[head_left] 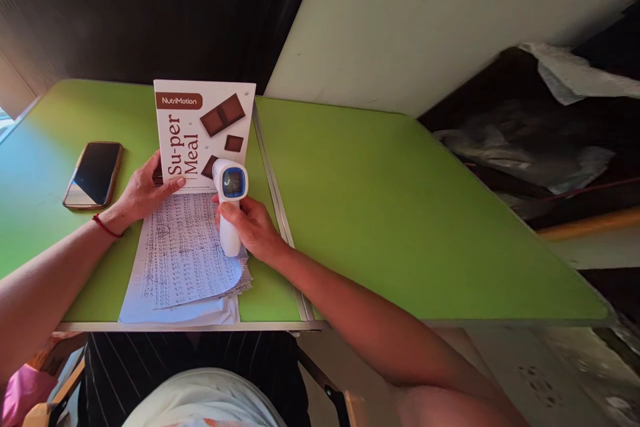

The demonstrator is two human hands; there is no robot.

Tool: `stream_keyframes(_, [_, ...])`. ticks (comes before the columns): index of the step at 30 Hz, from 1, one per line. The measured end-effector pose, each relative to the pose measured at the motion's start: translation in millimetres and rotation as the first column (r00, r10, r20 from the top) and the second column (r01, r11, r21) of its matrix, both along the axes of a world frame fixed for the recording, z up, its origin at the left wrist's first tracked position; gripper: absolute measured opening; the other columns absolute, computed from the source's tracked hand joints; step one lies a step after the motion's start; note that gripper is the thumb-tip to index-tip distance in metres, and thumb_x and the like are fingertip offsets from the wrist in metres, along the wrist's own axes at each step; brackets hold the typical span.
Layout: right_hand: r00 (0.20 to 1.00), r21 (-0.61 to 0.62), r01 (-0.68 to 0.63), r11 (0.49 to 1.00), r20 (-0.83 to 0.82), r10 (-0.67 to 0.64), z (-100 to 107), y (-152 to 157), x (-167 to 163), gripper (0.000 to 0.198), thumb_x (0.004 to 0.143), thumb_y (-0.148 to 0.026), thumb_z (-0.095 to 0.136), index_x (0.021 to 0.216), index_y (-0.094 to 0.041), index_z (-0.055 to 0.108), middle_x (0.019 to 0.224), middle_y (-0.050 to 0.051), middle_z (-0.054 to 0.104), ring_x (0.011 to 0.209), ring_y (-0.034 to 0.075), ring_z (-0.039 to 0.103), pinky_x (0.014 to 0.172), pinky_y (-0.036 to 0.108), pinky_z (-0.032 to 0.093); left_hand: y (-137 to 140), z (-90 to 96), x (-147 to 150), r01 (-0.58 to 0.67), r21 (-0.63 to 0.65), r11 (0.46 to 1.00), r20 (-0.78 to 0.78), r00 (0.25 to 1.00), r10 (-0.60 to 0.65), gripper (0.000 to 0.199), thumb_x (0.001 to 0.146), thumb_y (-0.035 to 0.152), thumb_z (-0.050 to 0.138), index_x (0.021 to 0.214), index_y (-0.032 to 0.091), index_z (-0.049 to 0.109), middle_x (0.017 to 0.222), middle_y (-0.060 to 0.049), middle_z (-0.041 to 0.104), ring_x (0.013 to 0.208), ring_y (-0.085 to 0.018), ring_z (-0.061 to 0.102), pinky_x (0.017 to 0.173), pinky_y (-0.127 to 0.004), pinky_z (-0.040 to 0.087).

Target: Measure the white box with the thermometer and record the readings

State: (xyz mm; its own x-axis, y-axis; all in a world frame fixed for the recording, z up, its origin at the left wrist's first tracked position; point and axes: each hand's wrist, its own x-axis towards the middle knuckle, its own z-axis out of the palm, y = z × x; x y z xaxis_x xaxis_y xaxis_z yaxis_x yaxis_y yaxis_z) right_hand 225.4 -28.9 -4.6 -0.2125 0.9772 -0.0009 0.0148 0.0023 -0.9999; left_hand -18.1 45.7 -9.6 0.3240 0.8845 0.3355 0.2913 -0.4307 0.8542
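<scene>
My left hand (145,190) grips the lower left corner of a white box (175,103) printed "NutriMotion Su-per Meal" with pictures of chocolate pieces. The thumb lies across the box's front, and the other fingers are mostly hidden behind it. In my right hand (253,227) is a white infrared thermometer (230,237), its blue-rimmed display turned toward me. Its head covers the box's lower right corner; whether the two touch I cannot tell. Beneath both lies a stack of handwritten sheets (180,267), with the lower right corner of the top pages curled.
A smartphone (94,175) lies on the green folding table (400,213), left of my left hand. A metal seam (280,207) runs across the table just right of the papers. Crumpled plastic (525,147) sits beyond the table's right edge.
</scene>
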Motion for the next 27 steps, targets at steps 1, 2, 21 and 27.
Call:
stream_keyframes(1, [1.000, -0.001, -0.006, 1.000, -0.003, 0.006, 0, 0, 0, 0.058, 0.074, -0.081, 0.071, 0.082, -0.025, 0.062, 0.071, -0.001, 0.057, 0.067, 0.017, 0.052, 0.060, 0.033, 0.046, 0, 0.0, 1, 0.003, -0.003, 1.000, 0.016, 1.000, -0.003, 0.061, 0.087, 0.065, 0.082, 0.128, 0.023, 0.065, 0.121, -0.011, 0.081, 0.106, -0.031, 0.080, 0.082, -0.039, 0.071])
stream_keyframes(2, [1.000, -0.001, -0.010, 1.000, -0.005, 0.010, 1, 0, 1, 0.058, 0.074, -0.081, 0.071, 0.082, -0.025, 0.062, 0.071, -0.001, 0.057, 0.068, 0.017, 0.052, 0.061, 0.033, 0.046, 0, -0.3, 2, 0.005, -0.006, 1.000, 0.033, 0.999, -0.005, 0.063, 0.087, 0.066, 0.082, 0.130, 0.023, 0.064, 0.123, -0.011, 0.081, 0.107, -0.031, 0.080, 0.084, -0.040, 0.071])
stream_keyframes(21, [0.938, 0.291, 0.134, 0.947, 0.271, -0.216, 15, 24, 49, 0.047, 0.083, -0.071, 0.070, 0.087, -0.024, 0.067, 0.075, 0.000, 0.065, 0.072, 0.019, 0.056, 0.071, 0.036, 0.049, 13, -15.6, -16, -0.130, 0.127, 0.983, 0.090, 0.989, 0.119, 0.089, 0.092, 0.059, 0.082, 0.159, 0.030, 0.031, 0.137, -0.015, 0.070, 0.123, -0.033, 0.074, 0.096, -0.045, 0.067])
stream_keyframes(27, [0.563, 0.336, 0.232, 0.913, 0.719, -0.407, 0, 52, 86, 0.045, 0.084, -0.042, 0.076, 0.122, -0.020, 0.071, 0.113, 0.013, 0.078, 0.097, 0.030, 0.070, 0.083, 0.043, 0.054, 28, -31.9, -28, -0.213, 0.130, 0.968, 0.147, 0.970, 0.193, 0.096, 0.084, 0.053, 0.089, 0.158, 0.032, 0.031, 0.141, -0.015, 0.065, 0.131, -0.034, 0.069, 0.100, -0.047, 0.065])
